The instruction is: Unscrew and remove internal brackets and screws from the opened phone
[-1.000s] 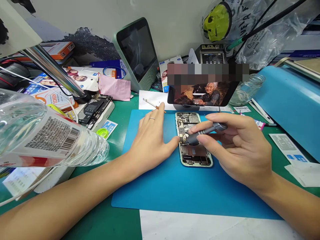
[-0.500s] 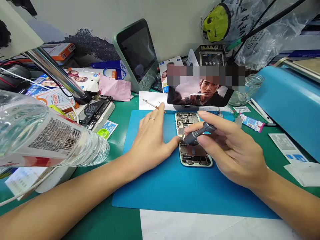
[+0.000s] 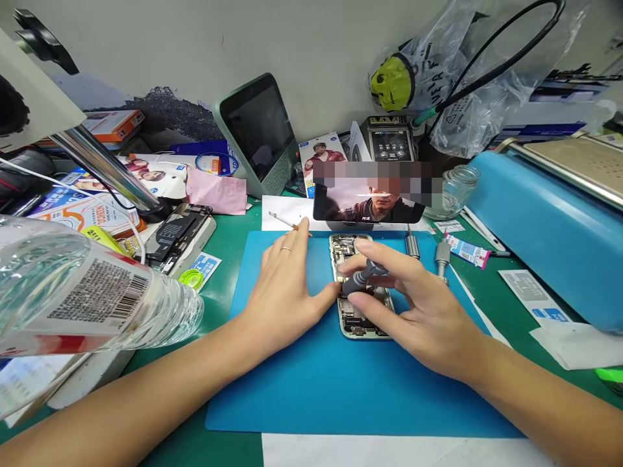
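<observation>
An opened smartphone [image 3: 363, 321] lies on the blue mat [image 3: 311, 389], its circuit boards and inner parts bare. My left hand [image 3: 285, 279] rests flat on the mat to its left, fingers stretched out and thumb tip at the phone's left edge. Over the phone, my right hand [image 3: 423, 311] holds a small dark grey screwdriver [image 3: 357, 281] between thumb and fingers. The screwdriver is tilted, its lower end near the left side of the phone's middle; the bit is hidden from me.
Behind the mat a propped-up phone [image 3: 345, 201] plays a video. Two more screwdrivers [image 3: 442, 258] lie at the mat's right. A large clear bottle [image 3: 111, 292] juts in at left, near another opened phone [image 3: 175, 233]. A glass jar [image 3: 457, 188] stands back right.
The camera view has shifted a little, so the scene sits lower and further left. My right fingers have curled on the screwdriver, which looks more upright. The left hand keeps its place beside the phone.
</observation>
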`<state>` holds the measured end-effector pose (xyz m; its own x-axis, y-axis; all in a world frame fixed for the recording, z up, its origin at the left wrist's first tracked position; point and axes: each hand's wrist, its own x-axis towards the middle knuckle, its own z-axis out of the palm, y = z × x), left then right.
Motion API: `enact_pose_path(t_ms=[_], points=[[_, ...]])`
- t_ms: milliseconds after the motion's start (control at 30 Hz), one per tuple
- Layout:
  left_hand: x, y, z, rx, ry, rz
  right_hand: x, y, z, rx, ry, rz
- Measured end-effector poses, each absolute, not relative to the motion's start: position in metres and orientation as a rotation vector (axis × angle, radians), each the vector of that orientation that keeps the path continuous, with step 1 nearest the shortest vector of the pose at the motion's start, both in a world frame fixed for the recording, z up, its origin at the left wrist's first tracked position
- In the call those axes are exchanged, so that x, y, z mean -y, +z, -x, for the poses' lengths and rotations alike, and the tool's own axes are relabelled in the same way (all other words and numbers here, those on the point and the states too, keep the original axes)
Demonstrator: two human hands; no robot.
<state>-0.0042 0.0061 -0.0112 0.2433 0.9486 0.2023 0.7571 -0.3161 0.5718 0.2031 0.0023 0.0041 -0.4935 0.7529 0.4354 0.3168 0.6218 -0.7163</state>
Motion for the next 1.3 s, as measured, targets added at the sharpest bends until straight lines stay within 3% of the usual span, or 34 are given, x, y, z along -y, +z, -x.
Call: enact_pose_path(t_ms=[567, 1300], points=[[-0.0067, -0.0083, 0.0056, -1.551, 0.74, -2.158, -0.0022, -0.0031, -0.1995, 1.862, 1.026, 0.921], [-0.007, -0.0082, 0.0064, -1.543, 0.744, -2.168, -0.002, -0.0035, -0.1985, 1.823, 1.035, 0.926]])
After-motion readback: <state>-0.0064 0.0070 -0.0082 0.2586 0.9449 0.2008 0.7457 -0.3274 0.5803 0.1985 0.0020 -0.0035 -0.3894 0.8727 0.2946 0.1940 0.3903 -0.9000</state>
